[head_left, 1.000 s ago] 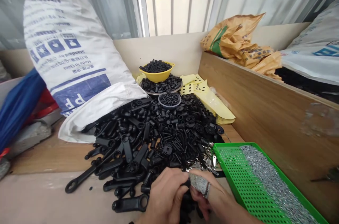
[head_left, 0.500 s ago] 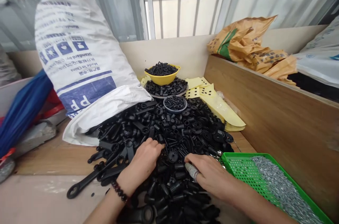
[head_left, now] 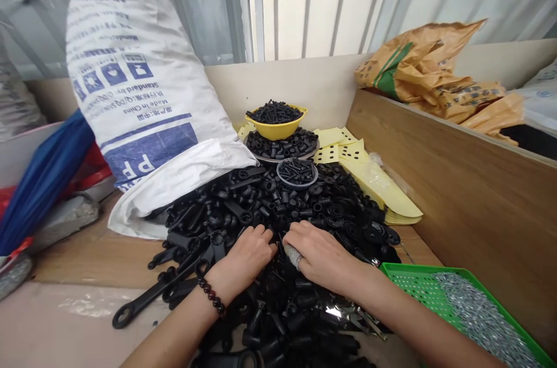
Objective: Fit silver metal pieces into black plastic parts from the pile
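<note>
Both hands reach into a heap of black plastic parts (head_left: 282,202), among them cylinders, round caps and long handles with a ring end. My left hand (head_left: 250,252), with a dark bead bracelet at the wrist, is closed with its fingers curled down over the heap. My right hand (head_left: 317,255) is close beside it, also closed; a grey wrap covers one of its digits. The fingertips of both are turned down among the parts, so what they pinch is hidden. Shiny metal pieces (head_left: 363,321) lie under my right forearm.
Behind the heap stand a clear bowl (head_left: 298,184) of black screws and a yellow bowl (head_left: 275,131). A white sack (head_left: 148,89) rises at left. Yellow cards (head_left: 383,185), a green basket (head_left: 420,267) with small metal pieces and a wooden partition (head_left: 461,182) are at right.
My right hand has moved left and away from me, close to my left hand. The metal pieces beneath my right forearm show more now. The view has shifted slightly.
</note>
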Available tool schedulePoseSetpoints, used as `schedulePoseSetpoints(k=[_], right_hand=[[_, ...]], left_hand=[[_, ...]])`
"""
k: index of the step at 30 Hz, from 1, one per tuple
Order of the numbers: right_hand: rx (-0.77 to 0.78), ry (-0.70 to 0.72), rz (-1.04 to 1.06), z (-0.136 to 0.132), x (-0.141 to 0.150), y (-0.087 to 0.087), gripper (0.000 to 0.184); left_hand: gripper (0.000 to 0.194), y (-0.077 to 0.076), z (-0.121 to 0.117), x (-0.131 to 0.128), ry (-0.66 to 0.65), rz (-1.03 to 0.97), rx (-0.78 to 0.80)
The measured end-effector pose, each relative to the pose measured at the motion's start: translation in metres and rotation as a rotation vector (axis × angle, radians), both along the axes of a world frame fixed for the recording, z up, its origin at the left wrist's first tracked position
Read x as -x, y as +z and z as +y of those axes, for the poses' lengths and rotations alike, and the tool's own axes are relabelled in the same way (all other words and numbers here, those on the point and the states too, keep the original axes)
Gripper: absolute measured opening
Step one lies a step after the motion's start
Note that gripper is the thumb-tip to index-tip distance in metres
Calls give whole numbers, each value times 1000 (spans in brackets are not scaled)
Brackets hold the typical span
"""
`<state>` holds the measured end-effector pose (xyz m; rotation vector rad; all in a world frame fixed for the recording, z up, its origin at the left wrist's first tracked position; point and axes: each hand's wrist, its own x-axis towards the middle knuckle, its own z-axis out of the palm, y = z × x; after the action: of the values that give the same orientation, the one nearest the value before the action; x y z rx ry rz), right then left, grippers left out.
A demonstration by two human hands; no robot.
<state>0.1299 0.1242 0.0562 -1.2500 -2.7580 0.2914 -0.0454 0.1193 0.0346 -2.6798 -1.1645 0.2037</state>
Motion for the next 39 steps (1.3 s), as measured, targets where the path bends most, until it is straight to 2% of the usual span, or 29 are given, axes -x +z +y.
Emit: schedulePoseSetpoints(k=[7,11,21,27,32,35,39], right_hand=[[-77,28,-78,11,13,-11,20],[-75,47,-105,11,17,-15,18],[21,122,-194,6,37,-13,14],[102,146,-217,8,56,-13,21],[143,92,-52,13,29,-7,18],[201,45,114,14,1,-8,24],[330,71,345,3,-23,-10,17]], left_hand=[[12,-4,2,7,-93,7,-68],[17,-4,1,10,-82,-37,-86],[20,18,1,26,97,-320,-23],[13,22,-20,35,241,-515,23],[9,28,-37,30,348,-731,171],[13,28,-41,20,361,-779,247],[15,23,-41,1,342,-868,351]])
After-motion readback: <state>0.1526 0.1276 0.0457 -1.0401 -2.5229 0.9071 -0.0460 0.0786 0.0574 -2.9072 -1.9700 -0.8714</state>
